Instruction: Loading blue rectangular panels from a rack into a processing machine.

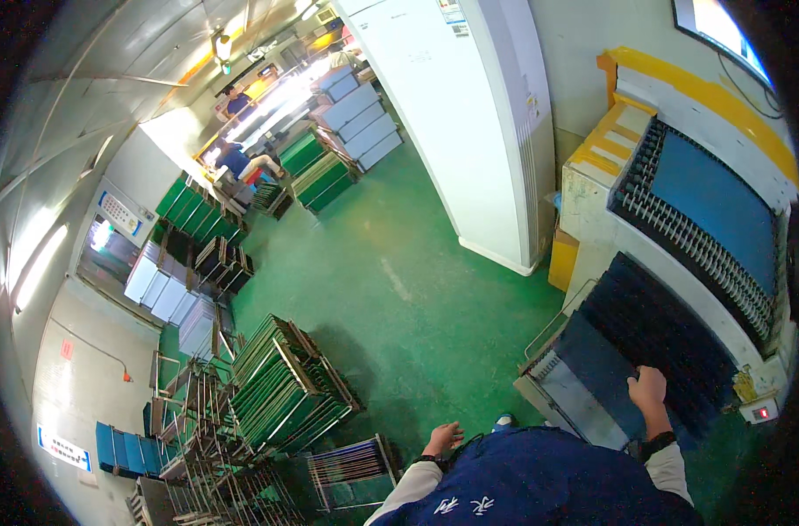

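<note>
My left hand (445, 437) hangs low over the green floor, fingers loosely curled, with nothing seen in it. My right hand (649, 387) is closed at the edge of a dark blue flat panel (603, 368) in a rack at my right; its fingertips are partly hidden. Beside that panel, several dark thin panels (655, 317) stand close together on edge. A pale grey flat surface (583, 401) shows at the rack's near side.
A machine (772, 263) with rows of rollers and a blue sheet (715, 197) stands at the right. Ahead rises a tall white cabinet (465, 114). At the left are racks of green panels (281, 390) and a low rack (351, 473). Far back, people (233, 158) sit by lit benches.
</note>
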Tool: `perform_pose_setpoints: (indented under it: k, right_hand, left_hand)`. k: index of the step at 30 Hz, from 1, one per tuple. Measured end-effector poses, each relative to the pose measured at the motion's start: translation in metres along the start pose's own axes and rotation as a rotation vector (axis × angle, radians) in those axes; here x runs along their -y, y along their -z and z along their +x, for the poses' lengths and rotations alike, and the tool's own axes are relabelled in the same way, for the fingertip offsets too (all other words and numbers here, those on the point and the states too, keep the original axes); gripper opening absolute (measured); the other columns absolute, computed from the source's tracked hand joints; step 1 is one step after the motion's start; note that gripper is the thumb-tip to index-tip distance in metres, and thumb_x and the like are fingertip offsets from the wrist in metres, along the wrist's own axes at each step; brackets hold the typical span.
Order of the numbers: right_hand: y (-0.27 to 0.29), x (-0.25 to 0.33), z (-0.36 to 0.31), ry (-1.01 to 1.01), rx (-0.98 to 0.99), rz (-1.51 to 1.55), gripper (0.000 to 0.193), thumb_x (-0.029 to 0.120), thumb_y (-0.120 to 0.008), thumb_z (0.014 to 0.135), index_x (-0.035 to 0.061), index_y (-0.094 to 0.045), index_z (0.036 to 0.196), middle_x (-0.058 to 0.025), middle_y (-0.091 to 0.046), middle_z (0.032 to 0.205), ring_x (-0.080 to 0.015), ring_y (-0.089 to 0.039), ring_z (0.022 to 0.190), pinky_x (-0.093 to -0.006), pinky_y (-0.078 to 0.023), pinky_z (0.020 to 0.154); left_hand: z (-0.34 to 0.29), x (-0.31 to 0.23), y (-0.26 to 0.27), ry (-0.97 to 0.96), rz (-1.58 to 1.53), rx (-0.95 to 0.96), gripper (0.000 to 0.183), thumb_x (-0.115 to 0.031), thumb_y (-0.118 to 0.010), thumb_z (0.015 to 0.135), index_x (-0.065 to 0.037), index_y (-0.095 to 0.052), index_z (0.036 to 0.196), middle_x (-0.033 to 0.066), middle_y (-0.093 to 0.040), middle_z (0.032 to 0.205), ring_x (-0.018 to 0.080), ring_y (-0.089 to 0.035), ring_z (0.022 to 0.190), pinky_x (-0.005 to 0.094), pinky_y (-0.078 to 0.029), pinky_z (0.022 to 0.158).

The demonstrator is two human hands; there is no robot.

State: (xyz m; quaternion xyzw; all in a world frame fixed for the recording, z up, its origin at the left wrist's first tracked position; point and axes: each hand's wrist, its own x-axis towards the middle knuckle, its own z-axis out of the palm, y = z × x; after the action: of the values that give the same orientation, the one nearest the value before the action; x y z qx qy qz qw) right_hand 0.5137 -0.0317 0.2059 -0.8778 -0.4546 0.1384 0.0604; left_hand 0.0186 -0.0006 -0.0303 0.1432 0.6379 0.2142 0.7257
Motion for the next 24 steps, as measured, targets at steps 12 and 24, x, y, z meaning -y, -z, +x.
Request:
perform_pose_setpoints:
  k: [12,24]
  right_hand:
    - [0.0029,0.0031,0.0016,-0.039,0.063,-0.057,0.034,0.022,-0.066,0.066,0.0024,-0.062,0.094,-0.0169,-0.061,0.088,-0.0299,-0.059,0.085,-0.0366,-0.045,0.077]
    - [-0.0023,-0.0007,0.0018,-0.018,0.038,-0.064,0.036,0.022,-0.067,0.066,0.0016,-0.061,0.096,-0.0171,-0.061,0.091,-0.0298,-0.057,0.088,-0.0372,-0.044,0.078]
  left_hand:
    - [0.0000,-0.0021,-0.0024,-0.019,0.039,-0.018,0.042,-0.027,-0.053,0.083,0.002,-0.044,0.111,0.0165,-0.057,0.102,0.0256,-0.060,0.080,0.0329,-0.050,0.057]
    - [0.0036,0.0008,0.0017,-0.014,-0.005,0.001,0.041,-0.026,-0.053,0.083,0.002,-0.043,0.111,0.0163,-0.057,0.103,0.0262,-0.060,0.079,0.0330,-0.050,0.059]
